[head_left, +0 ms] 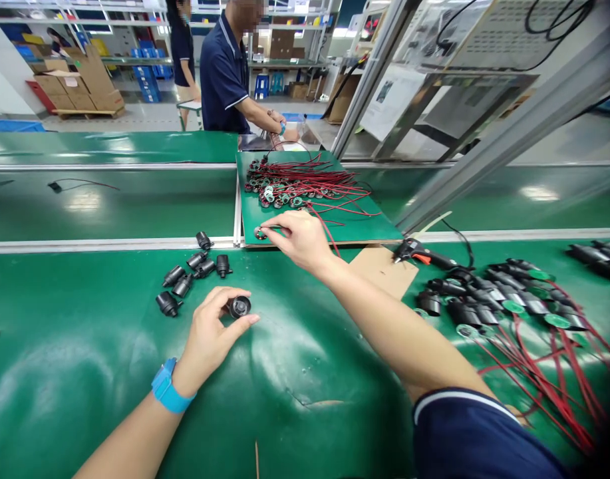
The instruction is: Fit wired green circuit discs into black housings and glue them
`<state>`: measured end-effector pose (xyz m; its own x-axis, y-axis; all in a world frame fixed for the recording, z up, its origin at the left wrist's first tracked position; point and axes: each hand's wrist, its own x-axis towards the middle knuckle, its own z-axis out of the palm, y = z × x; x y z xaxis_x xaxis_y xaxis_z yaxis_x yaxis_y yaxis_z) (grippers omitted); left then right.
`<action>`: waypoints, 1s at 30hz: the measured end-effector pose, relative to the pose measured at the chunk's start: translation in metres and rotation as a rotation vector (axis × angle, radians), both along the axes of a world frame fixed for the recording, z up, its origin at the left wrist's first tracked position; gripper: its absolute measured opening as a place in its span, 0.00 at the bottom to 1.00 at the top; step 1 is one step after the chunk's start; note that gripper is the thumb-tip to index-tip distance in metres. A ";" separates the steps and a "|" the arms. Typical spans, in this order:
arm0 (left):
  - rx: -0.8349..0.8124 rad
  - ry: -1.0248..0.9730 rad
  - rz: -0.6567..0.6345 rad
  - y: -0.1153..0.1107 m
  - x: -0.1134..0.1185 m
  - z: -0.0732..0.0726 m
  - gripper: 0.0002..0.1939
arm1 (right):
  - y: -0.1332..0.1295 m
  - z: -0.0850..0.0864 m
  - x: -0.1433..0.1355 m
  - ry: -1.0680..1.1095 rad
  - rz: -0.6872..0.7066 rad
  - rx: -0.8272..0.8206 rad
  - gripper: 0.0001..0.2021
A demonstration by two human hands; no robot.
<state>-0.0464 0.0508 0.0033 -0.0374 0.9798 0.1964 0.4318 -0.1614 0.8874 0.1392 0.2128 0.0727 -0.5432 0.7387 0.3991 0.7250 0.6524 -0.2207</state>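
Note:
Between the thumb and fingers of my left hand (215,329) is a black cylindrical housing (240,306), its round open end facing up toward me. Farther forward, my right hand (299,239) pinches a small round component (259,233) over the near edge of the green board (285,229); a red wire appears to trail from behind the hand. Beyond it, a heap of round parts with red and black wires (309,179) lies on that board. Several loose black housings (183,285) rest on the mat just left and ahead of my left hand.
At right lie many black housings with red wires (509,299), beside a glue gun (417,251) and a piece of cardboard (384,269). A metal post (369,86) rises behind the board. Across the bench a co-worker (225,73) stands with hands near the board's far end.

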 end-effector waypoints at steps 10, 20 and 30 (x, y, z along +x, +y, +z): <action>0.040 0.066 -0.194 -0.018 0.019 0.012 0.20 | -0.178 0.026 0.082 0.189 0.151 -0.040 0.14; -0.149 0.012 -0.696 -0.025 0.032 0.021 0.15 | -0.157 -0.010 0.075 0.488 0.229 -0.574 0.05; -0.237 -0.033 -0.685 -0.024 0.034 0.010 0.10 | -0.154 -0.018 0.073 0.430 0.280 -0.674 0.08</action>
